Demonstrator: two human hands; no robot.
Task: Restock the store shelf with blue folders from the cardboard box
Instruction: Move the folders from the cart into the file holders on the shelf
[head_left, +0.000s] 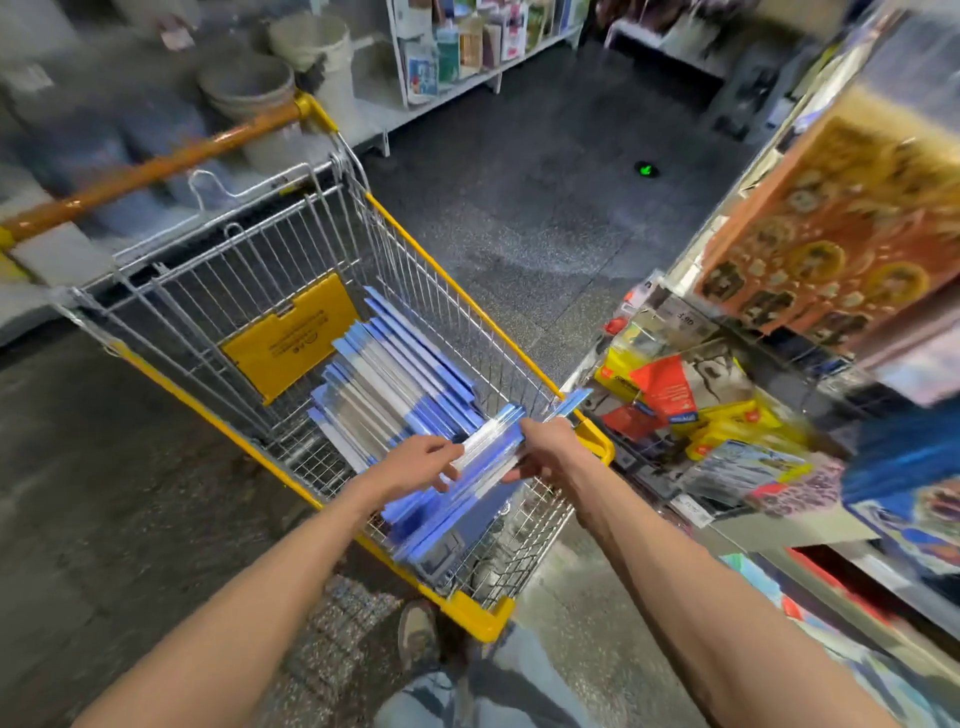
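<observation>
1. Left hand (421, 462) and right hand (550, 452) are both gripping one folder bundle (491, 439), fingers curling around its edges, lower centre of the frame.
2. The bundle is hanging over the near end of the wire cart (478, 618).
3. More blue folders (395, 379) are lying stacked inside the cart, centre frame.
4. Store shelf (795, 530) is standing at right, packed with goods.

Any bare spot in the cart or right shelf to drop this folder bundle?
Free: the cart wire floor between the yellow flap, the folder pile and the near-side wall. The aisle floor beyond is also bare. Crowded: the right shelf, packed with red and yellow packets. Both the left hand and right hand grip the bundle.
</observation>
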